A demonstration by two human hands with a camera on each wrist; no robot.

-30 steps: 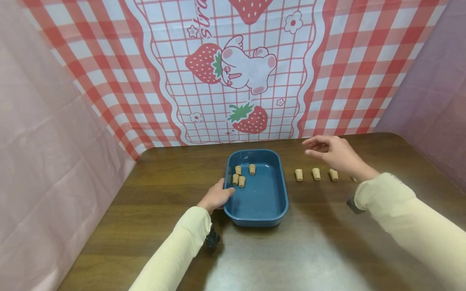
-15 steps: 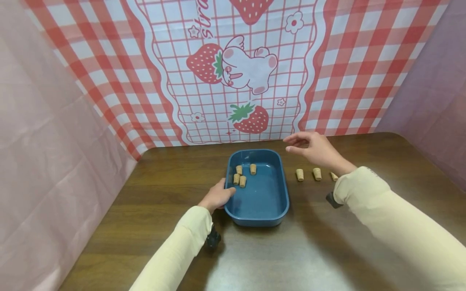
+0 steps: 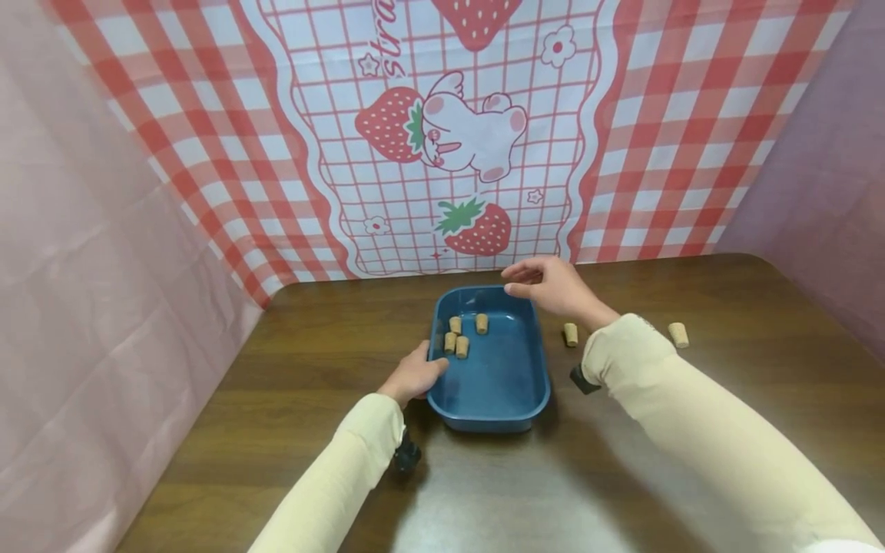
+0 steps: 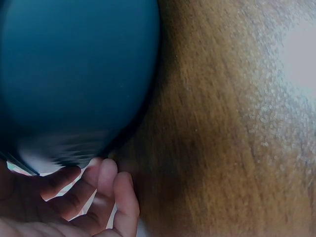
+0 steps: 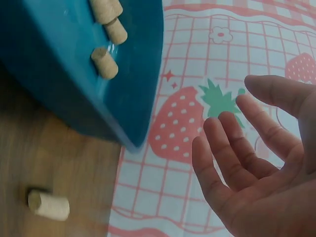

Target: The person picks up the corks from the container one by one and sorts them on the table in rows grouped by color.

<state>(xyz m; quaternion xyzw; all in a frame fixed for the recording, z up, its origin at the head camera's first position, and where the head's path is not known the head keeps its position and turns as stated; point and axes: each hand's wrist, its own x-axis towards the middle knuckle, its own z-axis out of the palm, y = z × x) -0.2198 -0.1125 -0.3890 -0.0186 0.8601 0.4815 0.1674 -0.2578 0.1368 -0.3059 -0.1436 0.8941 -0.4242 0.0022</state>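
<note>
My left hand (image 3: 413, 376) holds the left side of a blue rectangular tray (image 3: 542, 388), with the thumb over the rim. In the left wrist view, its fingertips (image 4: 107, 173) lie against the tray's outer wall. Inside the tray, several tapered corks (image 3: 462, 347) sit toward the far left. Above the tray's far right corner hovers my right hand (image 3: 549, 286). Its fingers are loosely bent and nothing shows between thumb and fingertips in the right wrist view. One loose cork (image 3: 570, 335) lies just right of the tray, below the right wrist.
Another cork (image 3: 678, 335) lies farther right on the brown wooden table (image 3: 311, 330). My right forearm covers the stretch between the two loose corks. A red and white strawberry-print cloth (image 3: 477, 230) hangs behind the table, and a pink cloth (image 3: 104, 269) hangs at the left.
My right hand has moved left to the tray's far right corner. Its forearm now hides the middle corks of the row, and the rightmost cork has come into view. The left hand stays put.
</note>
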